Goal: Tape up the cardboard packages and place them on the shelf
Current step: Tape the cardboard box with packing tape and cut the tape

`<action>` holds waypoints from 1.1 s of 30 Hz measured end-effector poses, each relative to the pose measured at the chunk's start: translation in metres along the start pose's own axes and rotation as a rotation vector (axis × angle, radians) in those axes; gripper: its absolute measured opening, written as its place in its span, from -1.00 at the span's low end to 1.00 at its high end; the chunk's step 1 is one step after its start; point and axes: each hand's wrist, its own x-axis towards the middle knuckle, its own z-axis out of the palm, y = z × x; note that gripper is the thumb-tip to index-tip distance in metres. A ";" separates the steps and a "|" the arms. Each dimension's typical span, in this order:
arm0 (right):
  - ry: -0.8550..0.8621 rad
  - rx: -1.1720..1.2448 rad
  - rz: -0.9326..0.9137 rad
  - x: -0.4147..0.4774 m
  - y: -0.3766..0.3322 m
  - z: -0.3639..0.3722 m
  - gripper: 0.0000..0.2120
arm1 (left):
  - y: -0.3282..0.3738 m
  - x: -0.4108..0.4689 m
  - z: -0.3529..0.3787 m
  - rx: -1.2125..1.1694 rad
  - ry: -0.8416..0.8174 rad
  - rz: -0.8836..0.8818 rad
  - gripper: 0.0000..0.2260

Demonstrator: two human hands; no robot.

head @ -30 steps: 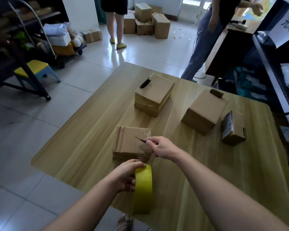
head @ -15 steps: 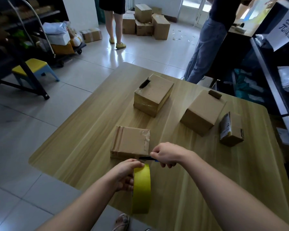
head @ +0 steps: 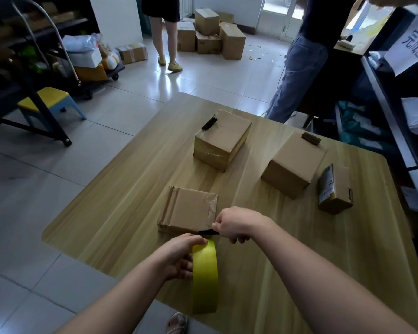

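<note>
A flat cardboard package (head: 188,210) with wrinkled clear tape lies near the front of the wooden table (head: 121,213). My left hand (head: 179,257) grips a yellow roll of tape (head: 205,276) held on edge just in front of the package. My right hand (head: 237,224) holds a small dark cutter (head: 209,232), its tip at the top of the roll by the package's near right corner. Three more cardboard boxes stand farther back: one in the middle (head: 221,139), one to the right (head: 293,163), and a small labelled one (head: 334,191).
A dark metal shelf (head: 396,121) with a white sign stands along the right edge. Two people stand beyond the table, one at a desk at the far right. A cart with parcels (head: 92,59), a yellow stool (head: 50,102) and stacked boxes (head: 210,34) occupy the floor.
My right hand with the cutter has drawn back from the top of the package to its near edge, down by the tape roll. My left hand has kept the roll in place.
</note>
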 end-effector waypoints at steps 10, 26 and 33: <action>-0.073 -0.191 0.072 0.002 0.003 0.016 -0.72 | -0.002 0.001 -0.005 0.041 -0.049 0.004 -0.73; 0.249 0.207 0.033 0.028 -0.008 0.021 -0.63 | -0.004 0.002 -0.008 -0.007 -0.083 -0.030 -0.73; 0.257 0.183 -0.024 0.032 -0.004 0.024 -0.70 | -0.006 0.002 -0.010 0.000 -0.106 -0.025 -0.71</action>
